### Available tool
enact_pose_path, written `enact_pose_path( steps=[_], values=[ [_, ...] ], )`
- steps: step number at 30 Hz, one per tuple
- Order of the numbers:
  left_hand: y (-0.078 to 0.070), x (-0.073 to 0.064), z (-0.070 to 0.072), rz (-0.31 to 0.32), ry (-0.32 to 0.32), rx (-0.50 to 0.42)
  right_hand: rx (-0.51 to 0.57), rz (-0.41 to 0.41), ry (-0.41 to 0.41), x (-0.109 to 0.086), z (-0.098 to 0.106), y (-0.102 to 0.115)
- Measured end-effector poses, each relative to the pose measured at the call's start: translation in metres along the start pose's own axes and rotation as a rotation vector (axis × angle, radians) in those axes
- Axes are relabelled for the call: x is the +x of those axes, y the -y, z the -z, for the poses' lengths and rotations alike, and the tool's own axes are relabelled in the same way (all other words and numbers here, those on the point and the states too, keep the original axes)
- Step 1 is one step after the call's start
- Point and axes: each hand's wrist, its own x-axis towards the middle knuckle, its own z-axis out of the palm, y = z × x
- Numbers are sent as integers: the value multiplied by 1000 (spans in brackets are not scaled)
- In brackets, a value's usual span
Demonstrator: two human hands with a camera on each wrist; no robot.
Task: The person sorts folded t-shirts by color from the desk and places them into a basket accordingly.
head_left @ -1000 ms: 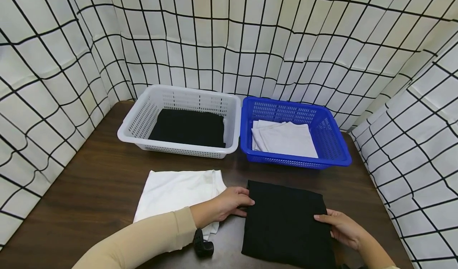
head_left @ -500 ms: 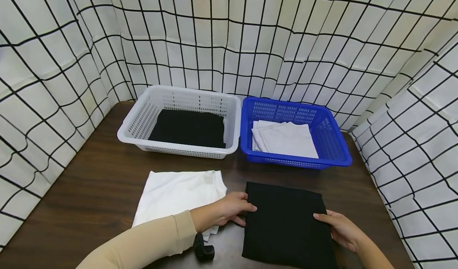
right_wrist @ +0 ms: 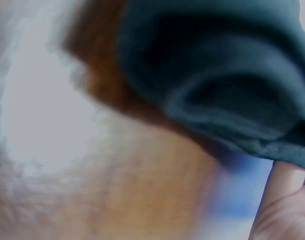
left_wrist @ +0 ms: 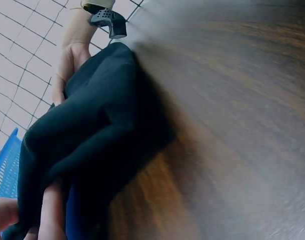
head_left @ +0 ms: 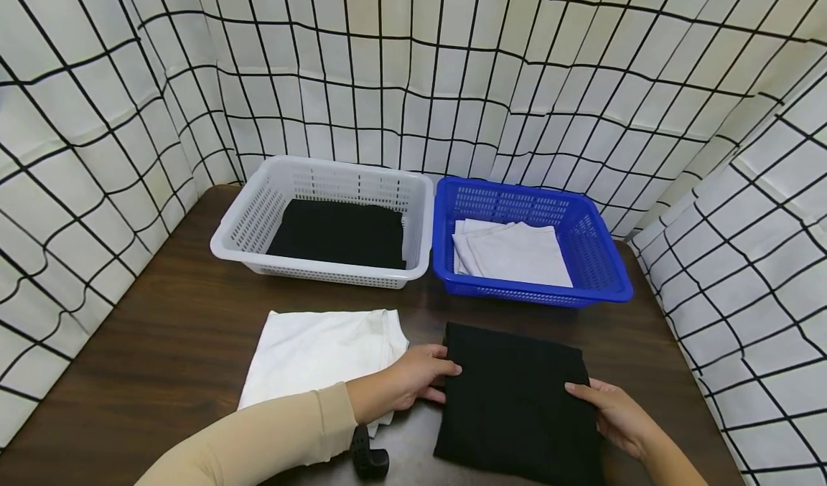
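A folded black cloth (head_left: 510, 400) spans the space between my two hands at the front right. My left hand (head_left: 413, 378) pinches its left edge, thumb on top and fingers beneath. At the opposite edge my right hand (head_left: 620, 418) holds it the same way. In the left wrist view the black cloth (left_wrist: 92, 115) hangs raised over the table, its shadow below, and the right hand (left_wrist: 75, 57) shows at its far side. Loose folds of the black cloth (right_wrist: 217, 90) sag above the tabletop in the right wrist view, near the right fingers (right_wrist: 287, 182).
A folded white cloth (head_left: 316, 346) lies left, partly under the left forearm. Behind stand a white basket (head_left: 323, 272) holding folded black cloth and, beside it, a blue basket (head_left: 517, 292) holding folded white cloths. Grid-patterned curtains (head_left: 452, 62) enclose the brown table (head_left: 148, 335).
Both hands keep their hold on the black cloth. The left hand dips slightly toward me, then rises a little, and the cloth's far edge shifts with it.
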Motion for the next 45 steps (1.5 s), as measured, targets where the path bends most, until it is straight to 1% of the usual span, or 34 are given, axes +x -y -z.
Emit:
enact_pose_path(
  steps=[4,7,12,14,17,23,31,39,45],
  values=[
    [-10,-2,1,-14,-14,1,-28,11,-32,-4,-4,8],
    [-19,-4,2,-25,-16,1,-25,25,-40,-8,-6,15],
    [-33,-9,7,-44,-13,-1,4,50,8,-17,-9,28],
    [-35,-13,9,-45,-7,-1,4,56,27,-20,-11,32],
    [-38,-19,12,-48,-5,-4,-3,54,26,-22,-17,39],
    [-42,-31,25,-59,-2,-12,-29,57,8,-21,-28,52],
    [-50,-44,40,-79,23,-9,-51,85,38,-19,-40,63],
    [-64,-59,52,-86,3,-34,-104,117,33,-16,-52,80],
    [-75,-61,62,-110,-11,-30,-138,150,52,-11,-56,95]
  ],
)
